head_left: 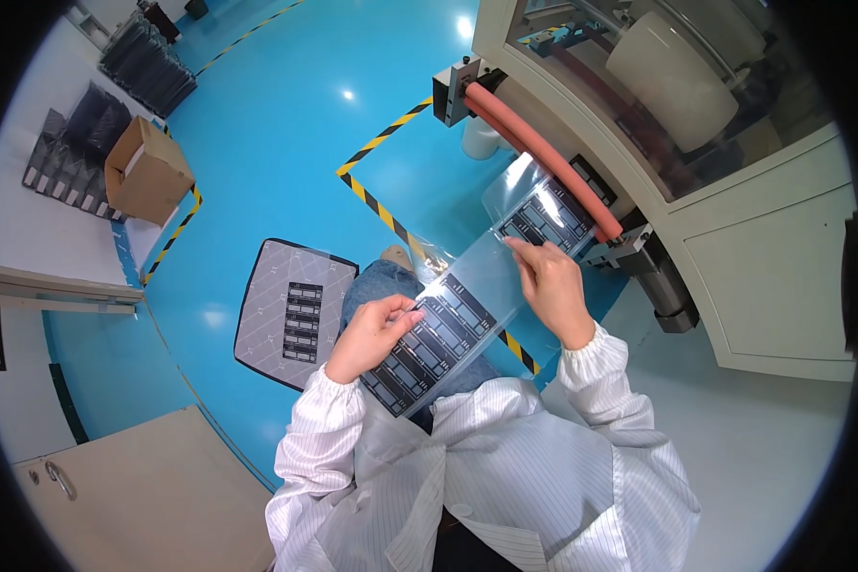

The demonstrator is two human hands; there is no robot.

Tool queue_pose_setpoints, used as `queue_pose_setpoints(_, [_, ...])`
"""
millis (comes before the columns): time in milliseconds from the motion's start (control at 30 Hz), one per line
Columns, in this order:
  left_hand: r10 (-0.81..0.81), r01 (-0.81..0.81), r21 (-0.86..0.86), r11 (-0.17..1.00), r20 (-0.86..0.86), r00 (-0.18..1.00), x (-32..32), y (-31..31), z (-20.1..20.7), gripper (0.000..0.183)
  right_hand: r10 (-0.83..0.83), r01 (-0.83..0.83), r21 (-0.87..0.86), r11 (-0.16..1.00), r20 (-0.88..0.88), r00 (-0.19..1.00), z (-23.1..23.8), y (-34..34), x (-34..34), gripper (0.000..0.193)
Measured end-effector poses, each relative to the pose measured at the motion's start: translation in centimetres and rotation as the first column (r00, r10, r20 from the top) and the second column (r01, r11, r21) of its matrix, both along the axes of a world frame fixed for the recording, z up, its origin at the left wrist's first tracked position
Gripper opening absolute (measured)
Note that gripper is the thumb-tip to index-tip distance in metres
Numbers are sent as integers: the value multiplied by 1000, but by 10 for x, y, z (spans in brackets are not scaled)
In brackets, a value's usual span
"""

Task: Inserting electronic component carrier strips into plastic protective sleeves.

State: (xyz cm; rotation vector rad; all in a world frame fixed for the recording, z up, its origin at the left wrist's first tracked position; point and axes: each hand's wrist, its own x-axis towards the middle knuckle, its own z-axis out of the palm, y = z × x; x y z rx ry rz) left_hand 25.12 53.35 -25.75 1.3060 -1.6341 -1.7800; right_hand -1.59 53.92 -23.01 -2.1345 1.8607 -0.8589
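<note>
A clear plastic film strip [499,274] with rows of black rectangular printed panels runs from a pair of pink rollers [543,157] down to my lap. Its near end lies across my thighs. My left hand [370,336] is closed on the strip's left edge, thumb and fingers beside the near group of panels [431,345]. With thumb and fingertips pinched together, my right hand [551,286] holds the film farther up, just below the far group of panels [549,215]. A grey quilted board [260,310] with dark edging, bearing a column of similar black panels [302,322], lies to my left.
The cream machine [772,276] with a windowed cover and large white roll [672,71] stands at right. Black-yellow tape [377,202] marks the blue floor. An open cardboard box [153,172] and stacked dark items [148,62] sit far left. A door [143,477] is at lower left.
</note>
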Motion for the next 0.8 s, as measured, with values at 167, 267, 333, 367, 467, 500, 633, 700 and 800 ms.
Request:
queue_pose_setpoints(167, [4, -4, 42, 999, -8, 1000, 8, 7, -5, 20, 19, -11, 94, 996, -84, 996, 2, 24, -9, 21])
queue_pose_setpoints(267, [29, -29, 68, 997, -3, 1000, 18, 14, -12, 22, 52, -14, 238, 971, -157, 986, 15, 46, -21, 18])
queue_pose_setpoints(333, [72, -74, 60, 995, 37, 997, 31, 18, -16, 23, 115, -47, 328, 943, -190, 975, 17, 57, -36, 17])
queue_pose_setpoints(367, [90, -93, 63, 994, 51, 995, 46, 18, -29, 23, 93, -95, 455, 886, 25, 995, 17, 59, -42, 14])
queue_pose_setpoints(467, [442, -438, -97, 894, 25, 897, 98, 10, -74, 21, -93, -165, 624, 763, 359, 929, 25, 68, -55, 12])
queue_pose_setpoints(500, [551, -549, -128, 826, -19, 834, 114, 3, -80, 20, -250, -141, 683, 717, 440, 862, 26, 69, -59, 12])
queue_pose_setpoints(633, [669, -616, -293, 731, 133, 731, 178, -6, -96, 21, -124, -146, 597, 789, 388, 913, 2, 66, -71, 11])
queue_pose_setpoints(700, [683, -623, -292, 725, 195, 704, 201, -6, -116, 22, -199, -183, 573, 799, 539, 818, -9, 63, -69, 12])
queue_pose_setpoints(800, [624, -495, -380, 782, 492, 607, 240, 1, -174, 40, -160, -227, 570, 790, 548, 821, -13, 54, -67, 13])
